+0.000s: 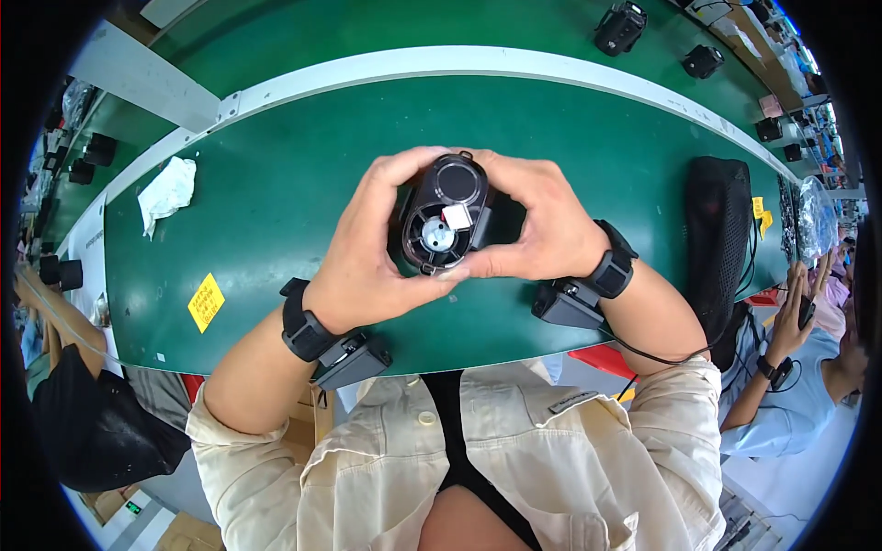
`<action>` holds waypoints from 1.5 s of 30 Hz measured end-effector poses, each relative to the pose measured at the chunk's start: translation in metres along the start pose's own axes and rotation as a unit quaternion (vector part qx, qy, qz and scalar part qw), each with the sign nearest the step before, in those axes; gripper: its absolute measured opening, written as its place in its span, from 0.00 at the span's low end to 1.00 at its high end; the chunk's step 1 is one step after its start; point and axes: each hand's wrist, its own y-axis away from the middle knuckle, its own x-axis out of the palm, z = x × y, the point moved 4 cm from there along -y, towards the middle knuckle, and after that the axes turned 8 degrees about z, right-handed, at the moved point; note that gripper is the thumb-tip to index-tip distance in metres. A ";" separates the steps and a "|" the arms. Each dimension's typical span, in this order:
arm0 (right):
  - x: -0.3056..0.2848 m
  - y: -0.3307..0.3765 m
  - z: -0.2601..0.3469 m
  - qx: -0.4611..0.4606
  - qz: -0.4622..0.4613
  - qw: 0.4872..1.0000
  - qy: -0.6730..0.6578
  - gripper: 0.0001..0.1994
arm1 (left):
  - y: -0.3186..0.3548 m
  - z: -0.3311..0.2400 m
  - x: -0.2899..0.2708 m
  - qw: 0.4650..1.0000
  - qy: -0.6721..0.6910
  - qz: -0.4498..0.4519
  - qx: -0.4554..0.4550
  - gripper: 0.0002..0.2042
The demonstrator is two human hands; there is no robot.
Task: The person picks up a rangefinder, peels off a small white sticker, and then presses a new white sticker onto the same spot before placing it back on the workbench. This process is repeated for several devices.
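Note:
Between my two hands, above the green table, is a black oval device (457,184). Its upward face has a round dark disc at the far end and a silver motor (437,233) set in a spoked opening at the near end. A small white connector (457,217) lies across the middle of that face. My left hand (372,239) curves round the device's left side, its thumb at the near end. My right hand (542,216) wraps the right side, thumb also at the near end. The fingertips at the far end are partly hidden.
A crumpled white cloth (167,195) and a yellow note (206,303) lie at the left. A black mesh bag (717,239) with cables rests at the right. Beyond a white rail (459,61) stand black devices (621,28). Other people sit on both sides.

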 end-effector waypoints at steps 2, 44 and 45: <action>-0.001 0.001 -0.003 -0.027 0.016 0.999 -0.010 0.44 | -0.002 -0.001 0.000 1.000 0.013 -0.007 -0.001 0.47; -0.005 0.008 0.052 -0.054 -0.194 0.971 0.127 0.20 | -0.003 -0.008 -0.003 0.956 -0.230 -0.181 0.013 0.32; -0.002 0.008 0.051 -0.040 -0.200 0.971 0.125 0.17 | -0.003 -0.010 -0.002 0.949 -0.252 -0.186 0.027 0.31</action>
